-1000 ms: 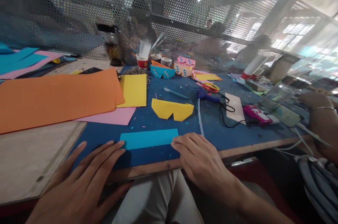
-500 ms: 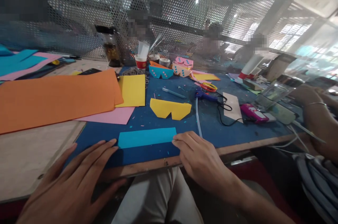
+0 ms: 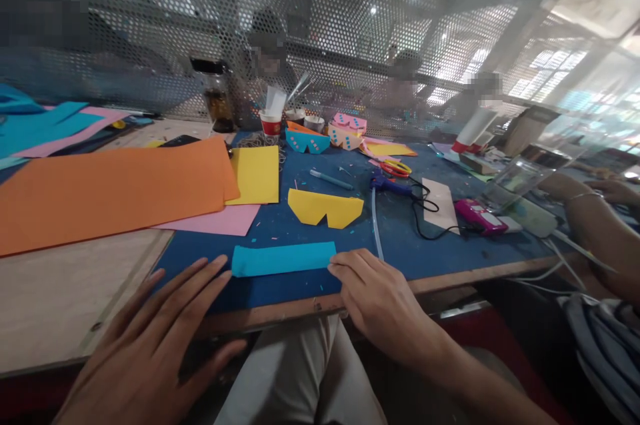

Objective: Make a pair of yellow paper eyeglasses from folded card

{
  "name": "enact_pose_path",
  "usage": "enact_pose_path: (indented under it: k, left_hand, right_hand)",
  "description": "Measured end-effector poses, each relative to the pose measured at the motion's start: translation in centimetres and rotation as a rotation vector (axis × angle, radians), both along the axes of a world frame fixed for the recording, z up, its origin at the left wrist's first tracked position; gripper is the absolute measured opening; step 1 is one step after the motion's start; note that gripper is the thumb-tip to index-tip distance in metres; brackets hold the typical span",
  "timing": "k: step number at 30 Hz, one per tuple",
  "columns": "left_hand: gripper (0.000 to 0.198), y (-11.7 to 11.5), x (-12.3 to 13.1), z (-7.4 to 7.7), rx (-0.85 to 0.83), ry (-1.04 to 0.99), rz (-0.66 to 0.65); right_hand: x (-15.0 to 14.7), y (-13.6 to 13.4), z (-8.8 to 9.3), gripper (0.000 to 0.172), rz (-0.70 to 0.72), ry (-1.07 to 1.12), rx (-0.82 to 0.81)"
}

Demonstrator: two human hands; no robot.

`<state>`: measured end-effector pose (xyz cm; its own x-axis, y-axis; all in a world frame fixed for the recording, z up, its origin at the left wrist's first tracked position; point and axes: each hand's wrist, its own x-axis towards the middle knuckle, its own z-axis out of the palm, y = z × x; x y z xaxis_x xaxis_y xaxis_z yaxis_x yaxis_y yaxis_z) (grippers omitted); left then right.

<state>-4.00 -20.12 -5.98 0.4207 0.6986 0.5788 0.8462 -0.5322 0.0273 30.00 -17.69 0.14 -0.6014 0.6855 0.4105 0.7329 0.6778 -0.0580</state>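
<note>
A folded light-blue strip (image 3: 283,259), paper or thin foam, lies near the front edge of the blue work mat (image 3: 280,293). At its left end, my left hand (image 3: 150,331) is spread with the fingertips by the strip's edge. The fingers of my right hand (image 3: 375,288) are bunched together on the strip's right end; the thumb is mostly hidden. Just beyond the strip rests a yellow mask-shaped cutout (image 3: 326,209) with a notch in its lower edge.
Orange sheets (image 3: 120,188), a yellow sheet (image 3: 257,175) and a pink sheet (image 3: 225,220) lie left. Beyond are a pen (image 3: 331,179), a corded blue glue gun (image 3: 390,183), scissors (image 3: 396,167) and decorated masks (image 3: 307,140). A co-worker's arm (image 3: 580,201) reaches in from the right.
The strip's left end looks more puckered and the strip a little narrower. My left hand has shifted slightly right along with a small camera shift; my right hand stays at the right end.
</note>
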Motion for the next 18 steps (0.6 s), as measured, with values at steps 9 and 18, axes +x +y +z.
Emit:
enact_pose_path:
  k: [9, 18]
  left_hand:
    - [0.072, 0.5, 3.4, 2.4, 0.125, -0.142, -0.129]
    - [0.045, 3.7, 4.1, 2.6, 0.055, 0.050, -0.213]
  right_hand:
    - [-0.2, -0.1, 0.6, 0.019, -0.015, -0.029, -0.022]
    - [-0.4, 0.3, 0.3, 0.014, -0.039, -0.089, 0.014]
